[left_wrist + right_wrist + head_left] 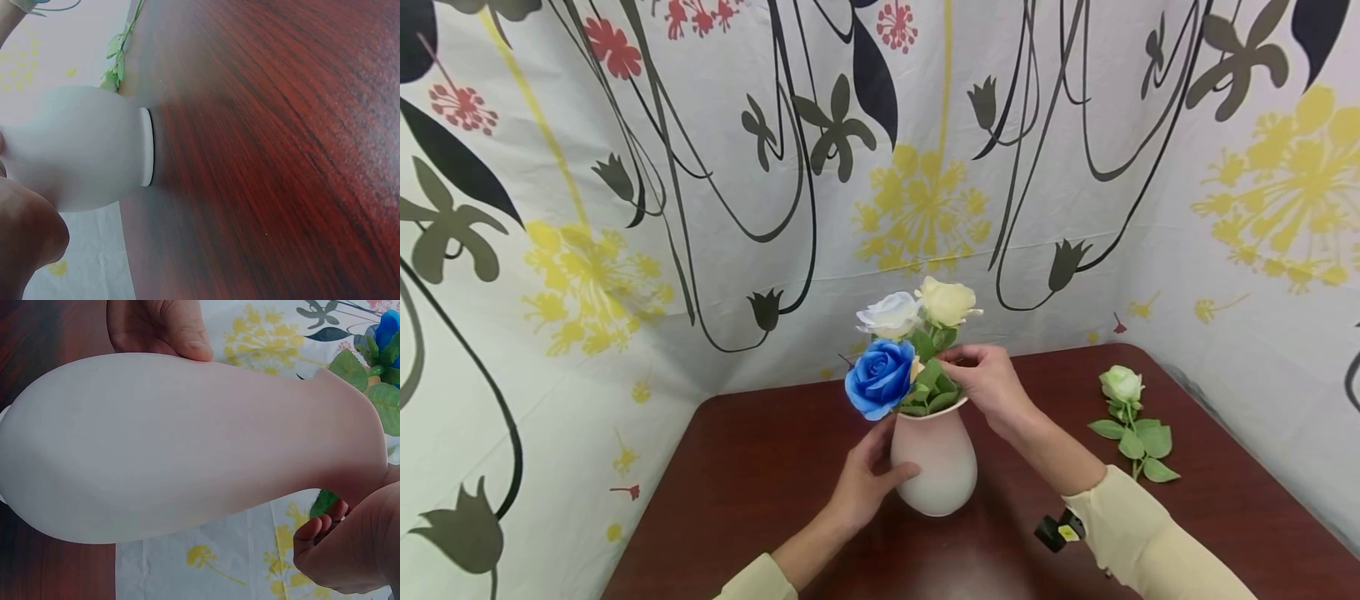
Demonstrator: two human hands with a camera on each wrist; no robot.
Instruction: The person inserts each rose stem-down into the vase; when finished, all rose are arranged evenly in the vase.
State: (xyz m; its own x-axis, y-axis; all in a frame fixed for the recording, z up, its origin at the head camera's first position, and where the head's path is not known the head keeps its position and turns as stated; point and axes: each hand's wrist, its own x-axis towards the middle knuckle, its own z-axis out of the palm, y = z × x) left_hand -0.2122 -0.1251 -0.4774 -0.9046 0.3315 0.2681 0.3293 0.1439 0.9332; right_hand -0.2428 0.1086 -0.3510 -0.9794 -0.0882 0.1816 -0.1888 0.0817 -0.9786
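A pale pinkish-white vase [934, 467] stands upright on the table. My left hand [868, 479] grips its side, thumb along the front and fingers reaching behind. A blue rose [880, 377], a white rose [891, 315] and a cream rose [946, 302] rise from the vase's mouth, with green leaves [936, 392] at the rim. Just over the rim's right side, my right hand [988, 383] pinches a stem among the leaves; the fingertips are partly hidden there. In the right wrist view, this hand's curled fingers [322, 526] lie right beside the vase's neck.
A pale green rose [1122, 385] with a leafy stem lies on the dark red table [760, 475], to the right. Behind stands a flower-patterned cloth wall [700, 275]. A small black device [1058, 532] sits at my right wrist.
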